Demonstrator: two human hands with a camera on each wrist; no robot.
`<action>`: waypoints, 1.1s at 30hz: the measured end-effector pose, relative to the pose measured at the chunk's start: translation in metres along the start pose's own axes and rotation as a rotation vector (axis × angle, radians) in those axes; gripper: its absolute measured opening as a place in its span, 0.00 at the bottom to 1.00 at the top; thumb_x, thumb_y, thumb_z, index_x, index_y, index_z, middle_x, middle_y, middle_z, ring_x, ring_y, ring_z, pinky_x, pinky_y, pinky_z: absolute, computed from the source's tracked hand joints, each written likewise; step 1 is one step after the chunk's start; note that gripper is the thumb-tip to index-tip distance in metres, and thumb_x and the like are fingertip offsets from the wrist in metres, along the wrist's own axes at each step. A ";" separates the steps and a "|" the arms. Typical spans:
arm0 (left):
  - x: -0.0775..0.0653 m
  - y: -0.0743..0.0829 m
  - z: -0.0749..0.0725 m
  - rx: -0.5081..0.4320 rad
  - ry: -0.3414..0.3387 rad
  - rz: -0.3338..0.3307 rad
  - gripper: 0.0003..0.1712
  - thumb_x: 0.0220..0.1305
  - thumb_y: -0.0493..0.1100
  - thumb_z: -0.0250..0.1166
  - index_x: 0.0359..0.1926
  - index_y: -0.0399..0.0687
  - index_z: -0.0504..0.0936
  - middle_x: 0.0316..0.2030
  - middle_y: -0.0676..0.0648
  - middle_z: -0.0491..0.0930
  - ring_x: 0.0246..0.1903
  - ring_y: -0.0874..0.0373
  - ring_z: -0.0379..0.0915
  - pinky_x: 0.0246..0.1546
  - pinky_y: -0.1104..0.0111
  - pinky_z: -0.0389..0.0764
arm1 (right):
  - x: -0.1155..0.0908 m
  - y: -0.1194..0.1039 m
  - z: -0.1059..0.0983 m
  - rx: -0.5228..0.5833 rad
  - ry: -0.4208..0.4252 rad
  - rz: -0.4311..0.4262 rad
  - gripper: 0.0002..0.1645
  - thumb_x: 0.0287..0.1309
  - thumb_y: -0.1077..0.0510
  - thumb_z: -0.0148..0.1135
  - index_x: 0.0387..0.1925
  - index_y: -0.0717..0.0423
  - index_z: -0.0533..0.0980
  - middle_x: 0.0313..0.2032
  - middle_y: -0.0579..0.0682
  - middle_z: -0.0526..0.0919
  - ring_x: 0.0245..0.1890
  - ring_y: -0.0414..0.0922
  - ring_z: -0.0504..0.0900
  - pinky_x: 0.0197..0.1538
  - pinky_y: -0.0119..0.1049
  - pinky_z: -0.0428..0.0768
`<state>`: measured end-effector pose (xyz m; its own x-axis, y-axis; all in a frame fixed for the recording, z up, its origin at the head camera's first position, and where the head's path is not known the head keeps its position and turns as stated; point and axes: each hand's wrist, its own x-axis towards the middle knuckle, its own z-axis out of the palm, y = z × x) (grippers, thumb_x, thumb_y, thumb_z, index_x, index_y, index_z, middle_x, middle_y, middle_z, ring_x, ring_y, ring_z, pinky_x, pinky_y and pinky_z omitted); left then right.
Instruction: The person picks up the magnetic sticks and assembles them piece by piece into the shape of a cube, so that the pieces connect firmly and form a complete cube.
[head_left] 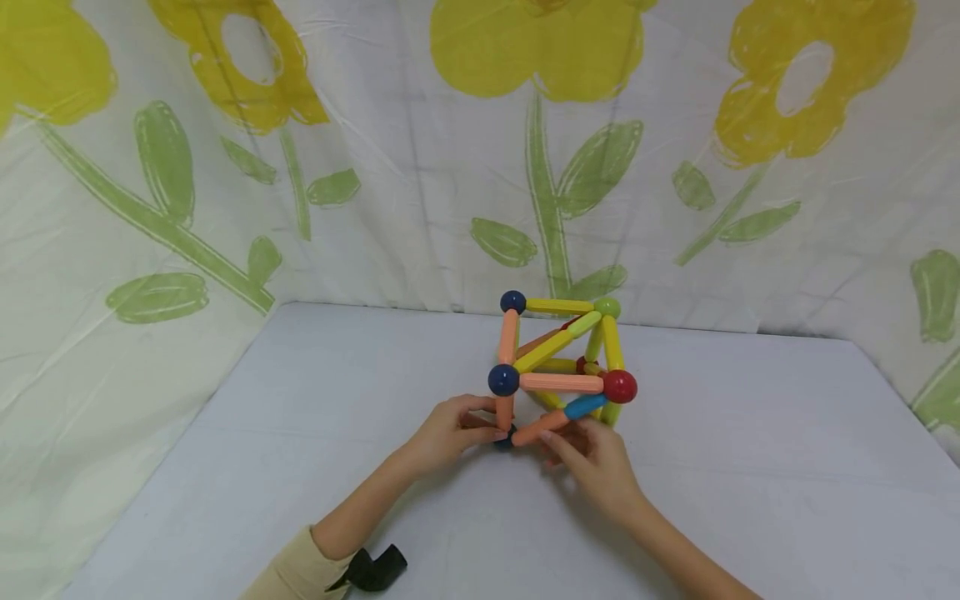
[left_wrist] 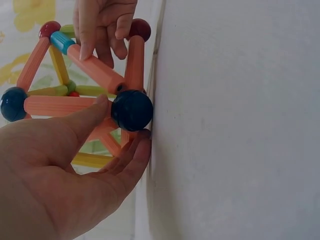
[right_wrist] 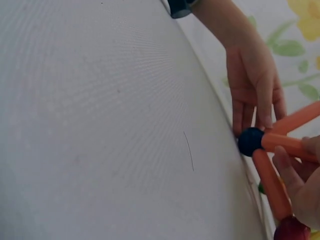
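Note:
A boxy frame of magnetic sticks (head_left: 562, 383) and balls stands in front of me, with dark blue, red and green balls at its corners. My left hand (head_left: 441, 437) holds the upright orange stick (left_wrist: 60, 106) at its lower end, thumb on the stick and fingers curled behind the low dark blue ball (left_wrist: 132, 110). My right hand (head_left: 600, 471) pinches a slanting orange stick (left_wrist: 95, 69) between thumb and fingers. Its upper end joins a blue stick (head_left: 585, 407) leading to the red ball (head_left: 620, 387); its lower end is right at the low dark blue ball.
The frame stands on a white-covered table (head_left: 750, 517). Behind it hangs a white cloth (head_left: 390, 233) painted with yellow flowers and green leaves. A black cuff-like piece (head_left: 377, 568) sits beside the left beige sleeve (head_left: 303, 562).

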<state>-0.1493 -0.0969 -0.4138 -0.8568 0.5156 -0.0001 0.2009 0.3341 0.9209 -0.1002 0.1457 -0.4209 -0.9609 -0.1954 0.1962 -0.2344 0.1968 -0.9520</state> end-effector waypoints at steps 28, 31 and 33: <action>-0.003 0.005 0.005 0.015 0.055 0.034 0.20 0.72 0.35 0.68 0.63 0.37 0.83 0.61 0.35 0.82 0.53 0.41 0.87 0.53 0.58 0.88 | 0.006 -0.032 -0.101 -0.411 -0.449 0.279 0.08 0.67 0.62 0.66 0.42 0.64 0.83 0.34 0.49 0.87 0.33 0.45 0.82 0.36 0.34 0.83; -0.003 0.005 0.004 0.006 0.057 0.060 0.20 0.72 0.35 0.68 0.62 0.36 0.82 0.60 0.35 0.83 0.53 0.40 0.86 0.53 0.59 0.88 | 0.009 -0.025 -0.107 -0.462 -0.357 0.240 0.11 0.66 0.62 0.69 0.46 0.65 0.80 0.38 0.51 0.86 0.37 0.45 0.83 0.37 0.34 0.84; -0.003 0.006 0.004 -0.003 0.057 0.071 0.19 0.71 0.34 0.68 0.62 0.36 0.83 0.60 0.35 0.84 0.54 0.39 0.86 0.52 0.60 0.88 | 0.010 -0.020 -0.106 -0.454 -0.318 0.226 0.19 0.65 0.61 0.71 0.52 0.67 0.77 0.40 0.52 0.84 0.38 0.45 0.84 0.39 0.34 0.84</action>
<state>-0.1432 -0.0933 -0.4102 -0.8664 0.4916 0.0873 0.2604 0.2957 0.9191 -0.1207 0.2416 -0.3754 -0.9196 -0.3646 -0.1465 -0.1358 0.6447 -0.7523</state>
